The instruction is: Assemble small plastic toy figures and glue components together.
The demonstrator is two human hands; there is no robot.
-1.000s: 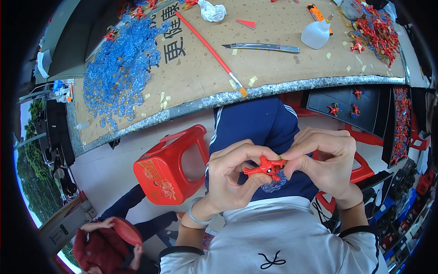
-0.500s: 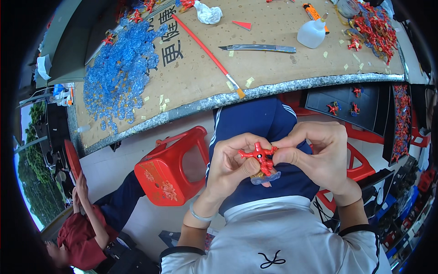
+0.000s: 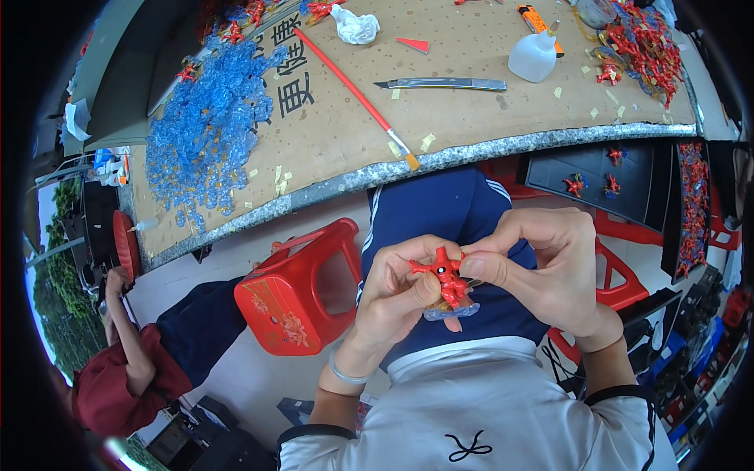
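Observation:
Above my lap, my left hand [image 3: 386,292] is closed around a small red toy figurine [image 3: 448,281], its thumb pressed on the body. The figurine has a dark round mark on its front and stands on a see-through blue and amber base [image 3: 453,311]. Thumb and forefinger of my right hand [image 3: 554,271] are pinched together at the figurine's raised arm on the right side. The fingertips cover whatever part they grip there. A bracelet circles my left wrist.
The table ahead holds a heap of clear blue parts [image 3: 208,118], a long red-handled brush [image 3: 353,90], a craft knife [image 3: 444,83], a white squeeze bottle [image 3: 534,56] and a pile of red figurines [image 3: 644,51]. A red stool [image 3: 294,302] stands left, near a seated person [image 3: 129,369].
The figurine has tilted slightly and shifted a little left in my hands, my right fingers moving with it. The person at left has leaned and lowered their hands; the red object beside them has moved.

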